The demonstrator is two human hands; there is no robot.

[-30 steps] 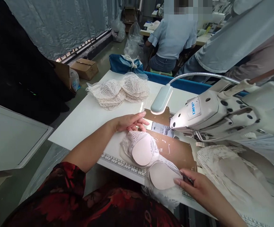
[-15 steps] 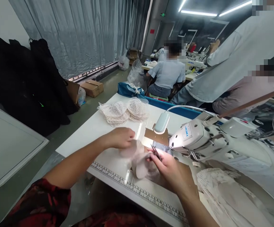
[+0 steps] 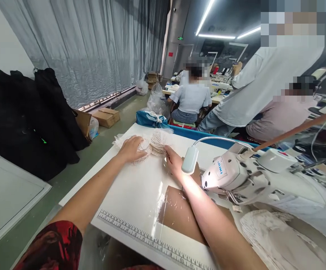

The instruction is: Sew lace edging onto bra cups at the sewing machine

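Note:
A pile of white lace bra cups [image 3: 155, 141] lies at the far side of the white sewing table [image 3: 134, 195]. My left hand [image 3: 130, 148] lies on the pile's left half, fingers curled over the lace. My right hand [image 3: 173, 162] grips the pile's right edge, just left of the lamp head. Both arms stretch out across the table. What sits under my palms is hidden.
A white Juki sewing machine [image 3: 236, 174] with a gooseneck lamp [image 3: 190, 159] stands at the right, with lace fabric [image 3: 266, 234] in front of it. A brown panel [image 3: 176, 213] and ruler strip [image 3: 151, 240] mark the table. Other people sit and stand behind; boxes [image 3: 105, 117] and black bags [image 3: 24, 120] are on the left.
My hands lifted the padded lace piece away from the needle and carried it across to the far pile. My view rose from the table toward the room.

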